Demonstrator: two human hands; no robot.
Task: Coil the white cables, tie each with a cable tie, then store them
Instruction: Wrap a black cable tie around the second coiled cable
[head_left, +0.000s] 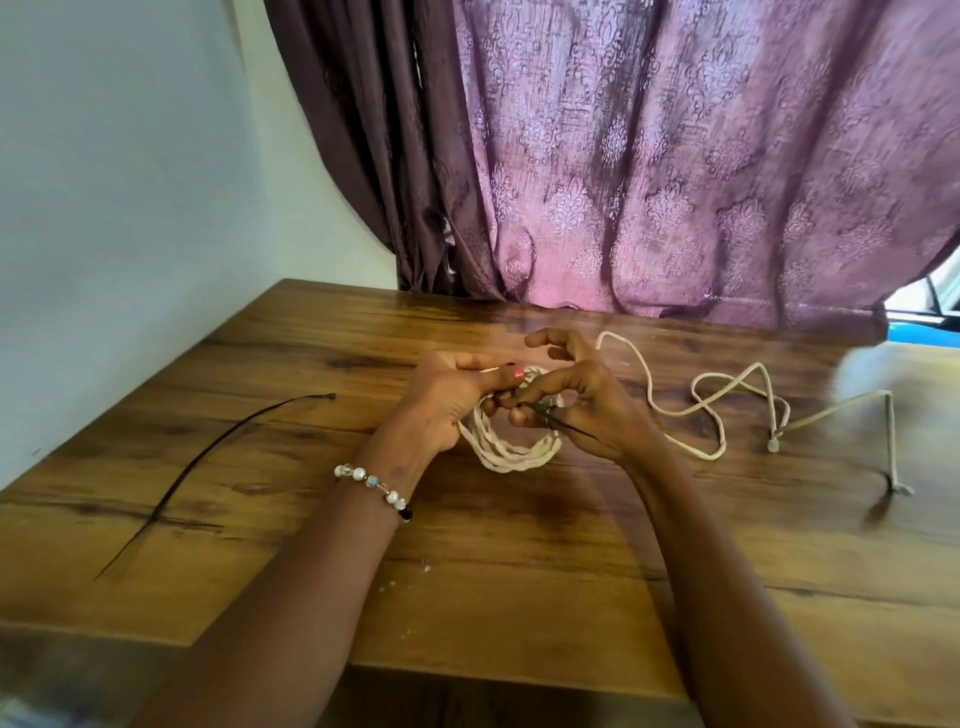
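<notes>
A coiled white cable (511, 451) hangs between both hands just above the wooden table (519, 561). My left hand (451, 402) grips the coil's upper left side, thumb across the strands. My right hand (582, 402) pinches a thin black cable tie (569, 427) that wraps the coil's right side; its tail points down and right. A second white cable (727, 400) lies loose and uncoiled on the table to the right, its plug ends near the right edge. Another black cable tie (208, 462) lies long and straight on the table at the left.
A purple patterned curtain (649, 171) hangs behind the table's far edge. A pale wall (114, 208) borders the left side. A blurred white shape (872, 384) sits at the far right of the table. Small white crumbs (410, 577) lie near the front.
</notes>
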